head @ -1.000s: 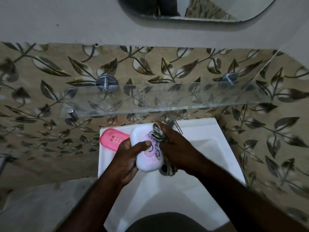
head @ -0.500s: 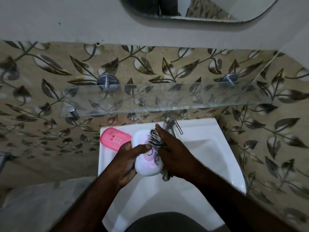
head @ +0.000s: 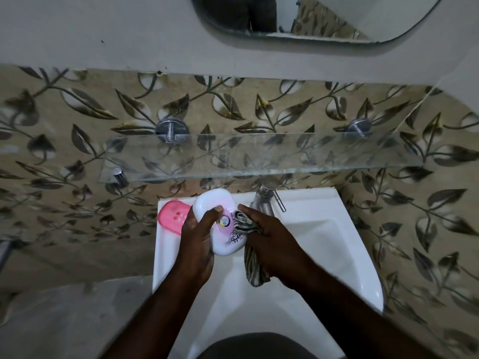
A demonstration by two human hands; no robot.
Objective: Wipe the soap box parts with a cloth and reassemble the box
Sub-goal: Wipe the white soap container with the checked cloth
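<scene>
My left hand (head: 198, 239) grips the white soap box lid (head: 216, 203) over the sink, thumb across its printed top. My right hand (head: 269, 239) holds a striped cloth (head: 252, 265) bunched against the lid's right edge, and the cloth's tail hangs down below the hand. The pink soap box tray (head: 172, 215) lies on the sink's back left corner, just left of my left hand and partly hidden by it.
The white sink (head: 324, 229) has a chrome tap (head: 267, 199) at the back, just behind my right hand. A glass shelf (head: 259, 156) juts out from the leaf-patterned wall above the sink. A mirror (head: 311, 19) hangs higher up.
The cloth in my right hand has slid from the lid's upper part down to its right edge. The lid has tilted, and more of its white top shows.
</scene>
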